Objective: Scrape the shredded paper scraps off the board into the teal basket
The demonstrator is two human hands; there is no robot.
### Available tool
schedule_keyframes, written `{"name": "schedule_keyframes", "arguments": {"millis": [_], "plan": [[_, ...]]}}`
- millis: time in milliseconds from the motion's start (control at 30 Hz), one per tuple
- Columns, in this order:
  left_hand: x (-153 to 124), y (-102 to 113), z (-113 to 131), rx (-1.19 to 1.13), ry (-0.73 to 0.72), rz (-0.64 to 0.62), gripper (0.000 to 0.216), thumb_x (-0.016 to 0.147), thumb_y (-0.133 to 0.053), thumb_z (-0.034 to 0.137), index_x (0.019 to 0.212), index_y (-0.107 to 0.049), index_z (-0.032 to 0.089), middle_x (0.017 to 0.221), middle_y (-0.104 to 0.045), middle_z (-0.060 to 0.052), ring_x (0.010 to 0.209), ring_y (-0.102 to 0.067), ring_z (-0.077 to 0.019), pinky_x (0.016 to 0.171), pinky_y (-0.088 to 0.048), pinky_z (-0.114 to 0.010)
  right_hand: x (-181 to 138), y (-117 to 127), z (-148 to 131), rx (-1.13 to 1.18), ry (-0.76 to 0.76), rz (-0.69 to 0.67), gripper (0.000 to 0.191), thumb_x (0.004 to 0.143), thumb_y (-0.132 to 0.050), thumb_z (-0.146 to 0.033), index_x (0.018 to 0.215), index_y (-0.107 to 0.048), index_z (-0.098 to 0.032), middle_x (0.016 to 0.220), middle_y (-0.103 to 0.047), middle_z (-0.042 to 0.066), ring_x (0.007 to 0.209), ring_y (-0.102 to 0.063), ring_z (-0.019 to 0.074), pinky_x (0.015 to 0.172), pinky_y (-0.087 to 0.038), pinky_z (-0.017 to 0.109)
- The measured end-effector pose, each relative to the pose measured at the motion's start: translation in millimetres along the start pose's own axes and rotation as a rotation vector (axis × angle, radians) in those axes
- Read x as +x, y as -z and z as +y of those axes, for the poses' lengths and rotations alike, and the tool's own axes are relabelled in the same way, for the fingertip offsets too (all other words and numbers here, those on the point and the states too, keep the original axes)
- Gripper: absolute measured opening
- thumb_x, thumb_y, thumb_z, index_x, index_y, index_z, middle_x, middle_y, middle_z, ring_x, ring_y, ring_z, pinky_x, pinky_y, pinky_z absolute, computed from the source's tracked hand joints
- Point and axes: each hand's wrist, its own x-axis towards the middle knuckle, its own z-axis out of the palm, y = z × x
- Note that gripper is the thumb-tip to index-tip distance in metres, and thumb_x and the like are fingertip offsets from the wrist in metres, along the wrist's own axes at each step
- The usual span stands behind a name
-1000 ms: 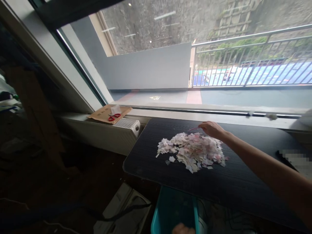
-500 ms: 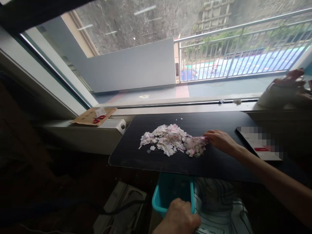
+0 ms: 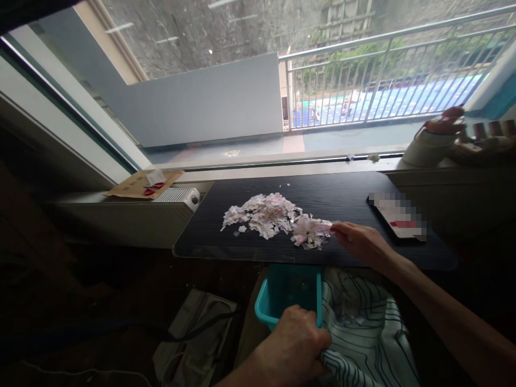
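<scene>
One smooth teal bin, pale specks inside, sits clasped in my left hand; my right hand's fingers pinch a pinkish strip over angular paper scraps.

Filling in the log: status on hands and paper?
Right hand: pinching pinkish slip. Left hand: gripping teal bin. Paper scraps: heaped on table. Nothing visibly blocking.

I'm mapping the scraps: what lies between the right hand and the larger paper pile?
A pinkish slip and a smaller heap of scraps, in the head view.

An indoor room, whether home or office unclear, is shown by the radiator, window and tabletop.
</scene>
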Motion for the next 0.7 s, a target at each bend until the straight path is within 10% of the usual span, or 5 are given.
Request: {"name": "schedule_keyframes", "arguments": {"millis": [700], "plan": [[-5.5,0.0,8.5,0.021,0.016,0.034,0.028,0.076,-0.066,0.048,0.08,-0.064,0.021,0.073,-0.06,-0.003,0.069,-0.058,-0.0211,0.067,-0.043,-0.03,3.4,0.3,-39.2,0.156,-0.097,0.05,0.025,0.088,-0.043,-0.027,0.103,-0.062,-0.019,0.09,-0.071,0.006,0.071,-0.064,0.0177,0.061,-0.041,0.026]]}}
